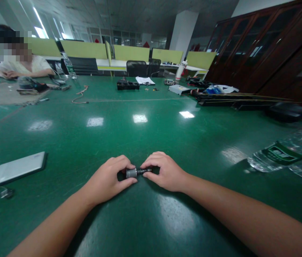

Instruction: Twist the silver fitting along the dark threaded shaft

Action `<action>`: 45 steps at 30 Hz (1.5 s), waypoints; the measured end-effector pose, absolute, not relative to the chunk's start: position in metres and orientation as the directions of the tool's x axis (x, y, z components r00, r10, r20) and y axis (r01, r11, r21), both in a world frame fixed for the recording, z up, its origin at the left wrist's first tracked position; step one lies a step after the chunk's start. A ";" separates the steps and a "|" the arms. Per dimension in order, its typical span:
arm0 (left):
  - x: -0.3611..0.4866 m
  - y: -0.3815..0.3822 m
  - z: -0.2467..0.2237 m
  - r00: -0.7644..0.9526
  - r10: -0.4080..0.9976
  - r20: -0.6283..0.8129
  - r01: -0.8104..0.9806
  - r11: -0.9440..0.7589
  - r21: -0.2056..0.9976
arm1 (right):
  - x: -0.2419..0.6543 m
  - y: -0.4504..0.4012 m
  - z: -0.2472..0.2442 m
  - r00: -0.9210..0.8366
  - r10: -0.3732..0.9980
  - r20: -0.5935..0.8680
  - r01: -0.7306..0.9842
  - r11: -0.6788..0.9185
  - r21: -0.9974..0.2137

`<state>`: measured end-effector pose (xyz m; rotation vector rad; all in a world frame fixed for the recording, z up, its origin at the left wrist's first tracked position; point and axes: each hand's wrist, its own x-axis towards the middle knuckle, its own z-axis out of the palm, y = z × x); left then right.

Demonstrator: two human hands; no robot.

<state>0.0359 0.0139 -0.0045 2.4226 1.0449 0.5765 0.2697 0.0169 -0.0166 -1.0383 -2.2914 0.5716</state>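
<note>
A small grey cylinder with a dark ridged shaft, like a little motor with a screw (131, 173), lies level between my two hands just above or on the green table (129, 142). My left hand (108, 176) is closed on the grey cylinder end, thumb below and index finger above. At the thin shaft end, my right hand (167, 171) pinches the tip between thumb and fingers. The exact kind of part is too small to tell.
A white power bank (19, 168) with a cable lies at left, clear plastic bottles (281, 155) at right. Farther back are a black tray (127, 85), a cord (80, 95), dark metal bars (220, 100) and a white bottle (180, 70). Another person (22, 64) sits far left.
</note>
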 end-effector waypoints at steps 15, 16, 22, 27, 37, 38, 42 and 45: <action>0.046 0.010 -0.003 0.628 0.751 0.205 0.588 -0.630 0.507 | 0.269 0.017 -0.015 -0.597 0.736 0.320 0.471 0.644 -0.603; 0.046 0.010 -0.003 0.626 0.752 0.205 0.589 -0.629 0.507 | 0.269 0.017 -0.015 -0.597 0.736 0.319 0.470 0.644 -0.604; 0.046 0.010 -0.001 0.622 0.750 0.224 0.583 -0.635 0.507 | 0.269 0.017 -0.013 -0.607 0.731 0.313 0.477 0.650 -0.592; 0.045 0.010 -0.001 0.624 0.750 0.219 0.584 -0.634 0.507 | 0.270 0.017 -0.012 -0.605 0.730 0.319 0.477 0.653 -0.588; 0.044 0.011 -0.002 0.630 0.750 0.202 0.593 -0.632 0.499 | 0.269 0.016 -0.012 -0.592 0.747 0.303 0.499 0.635 -0.590; 0.044 0.011 -0.003 0.631 0.749 0.203 0.592 -0.634 0.498 | 0.269 0.016 -0.012 -0.589 0.752 0.297 0.506 0.629 -0.590; 0.043 0.011 -0.003 0.634 0.745 0.209 0.588 -0.639 0.495 | 0.269 0.016 -0.012 -0.585 0.758 0.288 0.516 0.621 -0.590; 0.043 0.011 -0.003 0.636 0.742 0.211 0.586 -0.643 0.493 | 0.269 0.017 -0.013 -0.582 0.760 0.289 0.518 0.621 -0.588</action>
